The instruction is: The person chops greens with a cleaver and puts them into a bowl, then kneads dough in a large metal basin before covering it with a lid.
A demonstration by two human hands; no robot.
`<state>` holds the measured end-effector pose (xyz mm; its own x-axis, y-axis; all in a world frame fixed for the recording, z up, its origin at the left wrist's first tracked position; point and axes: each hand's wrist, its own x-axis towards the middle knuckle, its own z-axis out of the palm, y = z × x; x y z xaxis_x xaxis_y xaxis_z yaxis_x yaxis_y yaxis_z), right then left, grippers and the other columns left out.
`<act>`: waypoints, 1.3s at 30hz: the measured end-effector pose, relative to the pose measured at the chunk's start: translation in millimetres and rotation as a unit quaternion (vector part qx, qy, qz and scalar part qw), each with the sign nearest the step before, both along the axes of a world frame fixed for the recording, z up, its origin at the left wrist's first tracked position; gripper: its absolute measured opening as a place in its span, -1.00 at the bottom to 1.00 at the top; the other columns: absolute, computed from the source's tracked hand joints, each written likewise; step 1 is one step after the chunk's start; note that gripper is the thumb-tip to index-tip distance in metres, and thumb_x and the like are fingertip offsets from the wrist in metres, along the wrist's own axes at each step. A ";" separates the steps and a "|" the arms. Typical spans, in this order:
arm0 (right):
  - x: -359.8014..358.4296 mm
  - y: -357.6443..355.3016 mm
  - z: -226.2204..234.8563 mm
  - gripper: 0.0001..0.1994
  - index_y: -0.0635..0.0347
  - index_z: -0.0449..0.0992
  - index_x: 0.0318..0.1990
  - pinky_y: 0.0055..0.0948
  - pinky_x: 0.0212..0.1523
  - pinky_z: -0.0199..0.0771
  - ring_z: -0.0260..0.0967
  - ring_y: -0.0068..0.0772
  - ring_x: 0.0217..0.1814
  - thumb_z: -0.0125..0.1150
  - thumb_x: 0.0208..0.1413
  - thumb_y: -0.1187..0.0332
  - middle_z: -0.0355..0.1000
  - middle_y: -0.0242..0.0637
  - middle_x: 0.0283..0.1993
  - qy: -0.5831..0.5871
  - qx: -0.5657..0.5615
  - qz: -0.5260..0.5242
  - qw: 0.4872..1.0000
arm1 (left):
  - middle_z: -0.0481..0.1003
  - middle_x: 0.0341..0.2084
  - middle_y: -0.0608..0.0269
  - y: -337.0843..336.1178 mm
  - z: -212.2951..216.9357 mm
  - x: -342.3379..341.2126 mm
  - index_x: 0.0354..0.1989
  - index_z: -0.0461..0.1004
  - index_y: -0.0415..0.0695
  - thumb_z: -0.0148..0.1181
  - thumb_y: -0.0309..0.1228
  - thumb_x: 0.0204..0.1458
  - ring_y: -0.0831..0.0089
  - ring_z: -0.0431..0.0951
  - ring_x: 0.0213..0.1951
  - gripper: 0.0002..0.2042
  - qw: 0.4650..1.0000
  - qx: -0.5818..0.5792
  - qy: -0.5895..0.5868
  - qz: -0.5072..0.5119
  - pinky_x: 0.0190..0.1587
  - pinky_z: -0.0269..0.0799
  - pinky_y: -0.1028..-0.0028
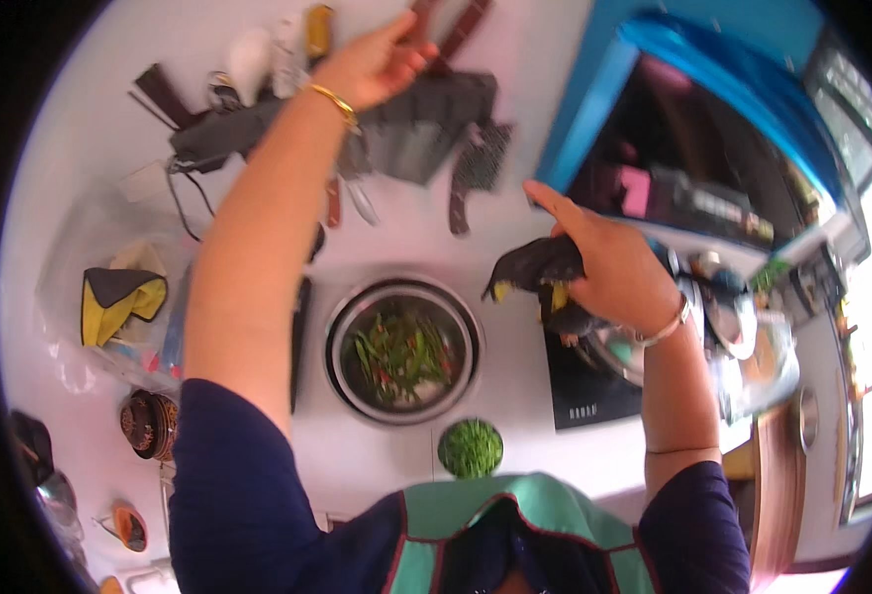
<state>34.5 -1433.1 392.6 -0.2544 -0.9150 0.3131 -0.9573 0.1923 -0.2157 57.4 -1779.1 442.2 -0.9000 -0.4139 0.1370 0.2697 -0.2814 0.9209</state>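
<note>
My left hand [382,64] reaches up to the dark wall rack [401,124]. Its fingers are apart, close around a reddish-brown knife handle [422,22]; whether they touch it is blurred. A second brown handle [469,30] rises beside it. My right hand [619,262] grips a black and yellow cloth [540,262], index finger stretched out, above the right side of the counter. Between my arms stands a steel bowl [333,368] holding green and red chopped vegetables [401,356]. A smaller bowl of chopped greens [471,448] sits nearer to me.
A cleaver [471,173] and other tools hang from the rack. To the right are a black cooktop [594,396], a pan [614,361] and a blue-framed dark panel [654,129]. At left lie a yellow and grey cloth [124,302] and a dark patterned pot [147,424].
</note>
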 end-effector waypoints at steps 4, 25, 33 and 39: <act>37.0 95.7 -89.5 -0.27 0.01 0.31 0.19 -0.26 -0.20 0.47 0.45 -0.06 -0.17 0.15 -0.33 0.61 0.45 -0.13 -0.15 -0.175 -0.005 -0.017 0.984 | 0.54 -0.48 0.22 42.8 -32.9 49.6 -0.11 0.40 -0.16 0.13 -0.16 0.11 0.51 0.46 -0.54 -0.67 0.970 -0.146 0.147 0.127 -0.43 0.41 0.56; 34.2 386.3 -308.1 -0.57 0.07 0.41 0.09 -0.27 -0.01 0.45 0.45 -0.15 -0.01 0.19 0.01 0.29 0.41 -0.13 0.05 -0.319 0.171 -0.132 0.923 | 0.52 -0.32 0.30 398.5 -429.4 269.0 -0.09 0.41 -0.13 0.02 -0.42 0.15 0.53 0.53 -0.29 -0.82 0.919 0.183 -0.345 0.056 -0.17 0.45 0.50; 37.0 360.3 -296.8 -0.66 0.20 0.47 0.00 -0.35 -0.11 0.50 0.51 -0.22 -0.12 0.18 0.02 0.43 0.49 -0.12 -0.07 -0.374 0.088 -0.072 0.921 | 0.50 -0.19 0.12 398.9 -408.7 238.1 -0.05 0.36 -0.18 0.10 -0.43 0.12 0.33 0.53 -0.15 -0.76 0.922 0.288 -0.228 0.124 -0.06 0.46 0.41; 61.2 296.3 -276.4 -0.71 0.26 0.45 0.01 -0.45 -0.08 0.51 0.51 -0.34 -0.09 0.10 0.11 0.52 0.50 -0.16 -0.07 -0.412 0.078 -0.041 0.907 | 0.21 0.07 -0.32 314.4 -448.3 176.4 0.18 -0.04 -0.45 0.22 -0.23 0.05 -0.06 0.32 0.10 -0.28 0.777 0.554 -0.155 0.258 0.18 0.32 0.14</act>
<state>95.8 -1136.8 116.2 -0.4115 -0.8996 -0.1463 -0.4644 0.3451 -0.8156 233.7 -1464.7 -6.2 -0.4943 -0.4397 -0.7499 0.4226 -0.8754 0.2347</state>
